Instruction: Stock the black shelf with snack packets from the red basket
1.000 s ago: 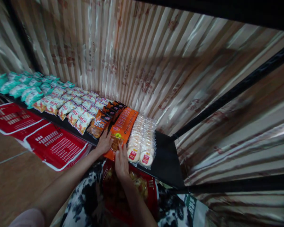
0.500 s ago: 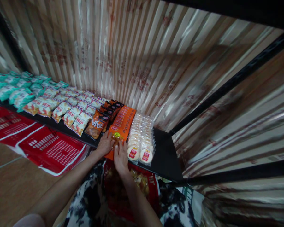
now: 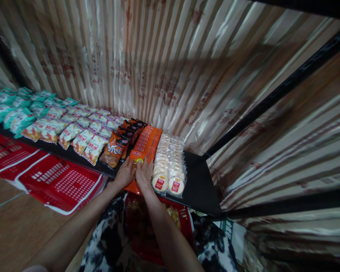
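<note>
Both the left hand [image 3: 125, 174] and right hand [image 3: 144, 174] press flat, fingers spread, on the long orange plastic snack packet [image 3: 144, 148] lying on the black shelf [image 3: 200, 189] just ahead, probably light, crinkly and slippery, best gripped by its near edges.

Single head view, looking forward-down, close over shelf [image 3: 198, 189] front edge; curtain [image 3: 170, 68] behind.

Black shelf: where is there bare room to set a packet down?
The black shelf is bare right of the clear round-cracker packs, up to the striped wall. Left of them, orange packets under both hands and snack rows crowd it.
</note>
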Demonstrator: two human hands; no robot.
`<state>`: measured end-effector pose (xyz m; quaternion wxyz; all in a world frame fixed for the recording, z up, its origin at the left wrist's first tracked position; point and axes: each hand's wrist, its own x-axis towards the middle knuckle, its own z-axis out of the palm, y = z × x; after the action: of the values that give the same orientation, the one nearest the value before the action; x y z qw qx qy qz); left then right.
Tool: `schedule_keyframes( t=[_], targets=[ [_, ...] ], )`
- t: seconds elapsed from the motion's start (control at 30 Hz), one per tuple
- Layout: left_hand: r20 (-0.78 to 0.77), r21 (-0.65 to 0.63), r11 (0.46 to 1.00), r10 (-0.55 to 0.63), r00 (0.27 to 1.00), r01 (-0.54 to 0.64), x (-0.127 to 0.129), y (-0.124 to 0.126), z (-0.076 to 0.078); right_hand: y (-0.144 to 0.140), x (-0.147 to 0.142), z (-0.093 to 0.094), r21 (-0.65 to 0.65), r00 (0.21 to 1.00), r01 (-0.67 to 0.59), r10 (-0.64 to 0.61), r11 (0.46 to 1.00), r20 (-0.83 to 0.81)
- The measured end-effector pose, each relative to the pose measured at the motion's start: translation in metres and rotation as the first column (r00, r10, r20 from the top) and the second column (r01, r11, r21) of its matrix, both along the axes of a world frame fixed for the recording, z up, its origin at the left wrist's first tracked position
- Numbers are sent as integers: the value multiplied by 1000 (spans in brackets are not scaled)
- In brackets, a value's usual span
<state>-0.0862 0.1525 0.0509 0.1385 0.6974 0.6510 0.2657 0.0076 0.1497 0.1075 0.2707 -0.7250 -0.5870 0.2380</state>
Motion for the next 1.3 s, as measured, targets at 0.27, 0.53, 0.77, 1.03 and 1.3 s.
schedule_keyframes(
  t=[0.27, 0.53, 0.77, 1.03, 1.3],
  targets=[
    [29, -63, 998, -21, 999, 23, -2, -1, 8, 9, -8, 0, -51, 995, 87, -89, 995, -46],
    [70, -81, 996, -17, 997, 22, -4, 2, 7, 15, -13, 13, -160, 986, 164, -160, 974, 38],
    [92, -43, 998, -42, 995, 46, -7, 5, 2, 16, -14, 9, -170, 982, 185, -176, 968, 66],
    [90, -38, 996, -83, 993, 86, -9, 6, 2, 14, -15, 0, -116, 986, 165, -162, 979, 39],
    [37, -61, 992, -109, 993, 111, -9, 6, 8, 8, -20, -12, -52, 987, 132, -126, 990, 102]
  ],
)
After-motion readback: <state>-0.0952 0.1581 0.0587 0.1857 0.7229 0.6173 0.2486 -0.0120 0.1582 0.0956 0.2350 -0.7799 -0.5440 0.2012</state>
